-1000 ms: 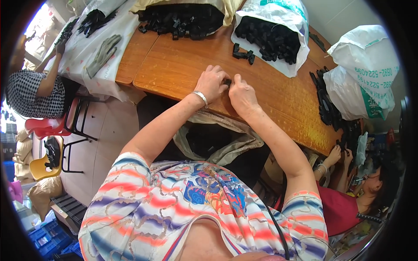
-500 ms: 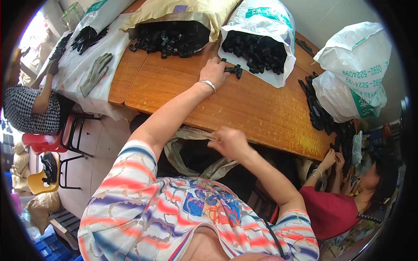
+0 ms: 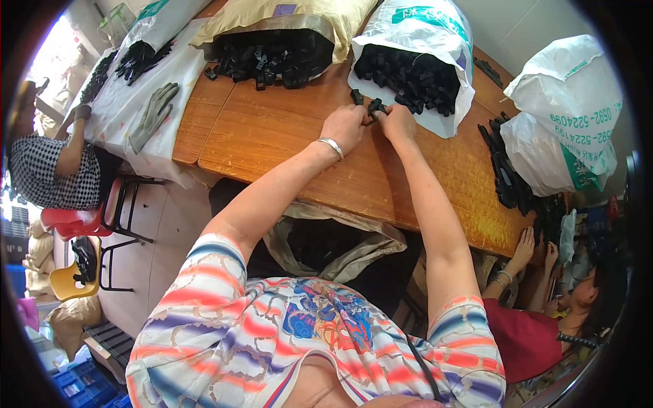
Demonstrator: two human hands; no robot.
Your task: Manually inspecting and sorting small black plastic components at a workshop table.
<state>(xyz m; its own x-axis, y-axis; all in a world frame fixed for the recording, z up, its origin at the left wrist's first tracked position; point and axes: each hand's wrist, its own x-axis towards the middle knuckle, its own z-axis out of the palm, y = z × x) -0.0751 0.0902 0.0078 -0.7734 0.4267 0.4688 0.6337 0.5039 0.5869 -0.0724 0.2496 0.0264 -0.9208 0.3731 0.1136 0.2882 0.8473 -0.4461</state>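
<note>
Over the wooden table, my left hand [image 3: 343, 128] and my right hand [image 3: 398, 123] meet with curled fingers. A small black plastic part [image 3: 376, 106] sits at their fingertips, pinched by my right hand, with my left fingers closed against its near side. Just beyond my left hand another small black plastic clip [image 3: 356, 97] lies on the tabletop. Behind my hands, a white woven sack [image 3: 461, 64] lies with its mouth toward me, full of similar black parts [image 3: 408, 78]. My fingers hide much of the held part.
A tan sack [image 3: 306, 13] of black parts lies at the far side of the wooden table [image 3: 299, 149]. In my lap is an open bag [image 3: 367, 251] with dark contents. White sacks [image 3: 564, 115] and long black pieces [image 3: 503, 177] are at right. Co-workers sit left and right; a grey glove [image 3: 155, 115] lies left.
My right hand has risen from above the lap bag to the table and joined my left hand at the black parts. My left hand has shifted slightly nearer to me.
</note>
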